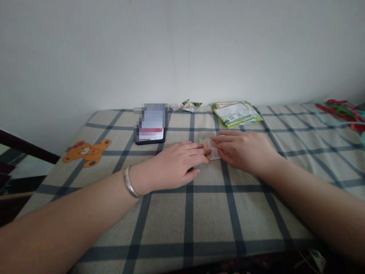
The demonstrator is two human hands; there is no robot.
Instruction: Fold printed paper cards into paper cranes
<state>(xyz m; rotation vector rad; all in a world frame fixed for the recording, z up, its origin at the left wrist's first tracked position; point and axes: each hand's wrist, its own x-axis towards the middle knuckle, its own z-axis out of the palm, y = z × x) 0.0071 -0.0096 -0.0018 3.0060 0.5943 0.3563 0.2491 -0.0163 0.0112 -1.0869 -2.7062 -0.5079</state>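
A small piece of printed paper, white and orange with a green edge, lies flat on the checked tablecloth. My left hand, with a silver bangle at the wrist, rests its outstretched fingertips on the paper's left part. From the other side, my right hand lays its extended fingers on the right part. Both hands stay flat with fingers apart, pressing the paper rather than gripping it. The fingers cover parts of it, so I cannot tell whether it is folded.
Beyond my left hand lies a phone with a blurred screen. Near the wall are a folded paper shape and a stack of green-edged printed sheets. A bear-shaped piece lies left; red and green strips are far right.
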